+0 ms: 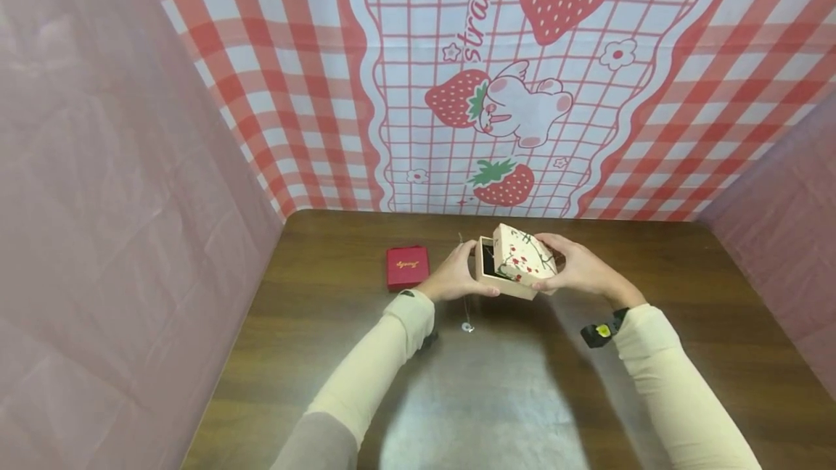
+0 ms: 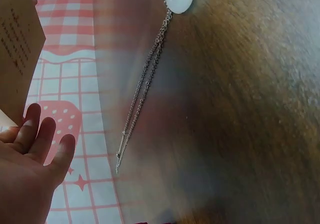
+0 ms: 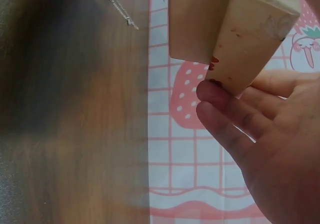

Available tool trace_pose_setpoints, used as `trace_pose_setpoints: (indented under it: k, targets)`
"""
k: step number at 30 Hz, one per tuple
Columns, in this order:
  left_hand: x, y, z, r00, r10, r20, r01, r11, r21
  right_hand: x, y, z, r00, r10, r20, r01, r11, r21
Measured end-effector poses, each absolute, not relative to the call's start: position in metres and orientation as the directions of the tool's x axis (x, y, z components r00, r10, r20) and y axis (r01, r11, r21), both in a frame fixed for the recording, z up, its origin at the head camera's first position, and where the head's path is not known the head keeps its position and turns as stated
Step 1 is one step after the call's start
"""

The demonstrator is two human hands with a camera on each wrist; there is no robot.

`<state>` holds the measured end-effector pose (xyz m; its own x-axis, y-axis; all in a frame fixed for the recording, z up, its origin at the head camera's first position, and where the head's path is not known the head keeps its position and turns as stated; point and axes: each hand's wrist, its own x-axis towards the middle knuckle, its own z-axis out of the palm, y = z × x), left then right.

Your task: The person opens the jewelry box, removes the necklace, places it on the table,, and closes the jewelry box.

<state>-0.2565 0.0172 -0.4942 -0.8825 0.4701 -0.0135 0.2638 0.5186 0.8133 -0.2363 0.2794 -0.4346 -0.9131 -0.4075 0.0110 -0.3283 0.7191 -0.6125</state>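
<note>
Glare is spreading across the nearer stretch of the bench (image 1: 274, 354), whose brown wood grain is running mostly crosswise. Pink, creased sheets are hanging along the left side (image 1: 98, 238) and the right side (image 1: 790, 194). Two cream sleeves (image 1: 372, 368) are reaching in over the wood, and a black device with a yellow patch (image 1: 596, 335) is sitting at the right wrist. A fine-chained necklace (image 2: 142, 86) is lying on the bench, its round pale pendant (image 1: 466, 327) at the nearer end and its chain running away past the left hand (image 1: 453, 274).

That hand's grip is clamping the cream box base (image 1: 506, 286) towards the bench's far side. The right hand (image 1: 581, 267) is pinching the flower-printed lid (image 1: 522, 256), which is tilting askew over the base, so a strip of dark interior is showing at the left. Beside the left hand, further left, a red box with gold lettering (image 1: 407, 267) is resting on the wood. Behind the far edge, a red-and-white checked cloth (image 1: 307, 93) is hanging as a backdrop, its middle panel displaying strawberries and a white cartoon animal.
</note>
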Motion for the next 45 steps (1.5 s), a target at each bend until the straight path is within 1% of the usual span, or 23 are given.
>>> trace_pose_setpoints:
  k: [6, 15, 21, 29, 34, 40, 45]
  targets:
    - [-0.257, 0.018, -0.495, -0.891, 0.453, -0.017, 0.257, 0.534, 0.806, -0.235, 0.283, -0.439, -0.923, -0.384, 0.002, -0.301, 0.720, -0.625]
    - [-0.256, 0.025, -0.497, -0.900, 0.437, 0.003, 0.263, 0.538, 0.801, -0.235, 0.289, -0.435, -0.927, -0.376, 0.003, -0.296, 0.725, -0.622]
    - [-0.255, 0.026, -0.499, -0.907, 0.421, 0.006, 0.255, 0.537, 0.804, -0.238, 0.294, -0.433, -0.922, -0.386, -0.006, -0.283, 0.688, -0.669]
    - [-0.254, 0.023, -0.500, -0.910, 0.412, 0.032, 0.268, 0.530, 0.805, -0.241, 0.304, -0.432, -0.930, -0.368, -0.006, -0.264, 0.680, -0.684]
    - [-0.254, 0.022, -0.500, -0.912, 0.409, 0.029, 0.267, 0.539, 0.798, -0.240, 0.310, -0.432, -0.944, -0.330, -0.007, -0.243, 0.709, -0.663]
    - [-0.252, 0.023, -0.500, -0.912, 0.409, 0.022, 0.265, 0.547, 0.794, -0.242, 0.319, -0.437, -0.956, -0.292, -0.030, -0.198, 0.716, -0.669]
    - [-0.251, 0.022, -0.501, -0.911, 0.410, 0.040, 0.279, 0.543, 0.792, -0.245, 0.327, -0.440, -0.963, -0.267, -0.047, -0.178, 0.753, -0.634]
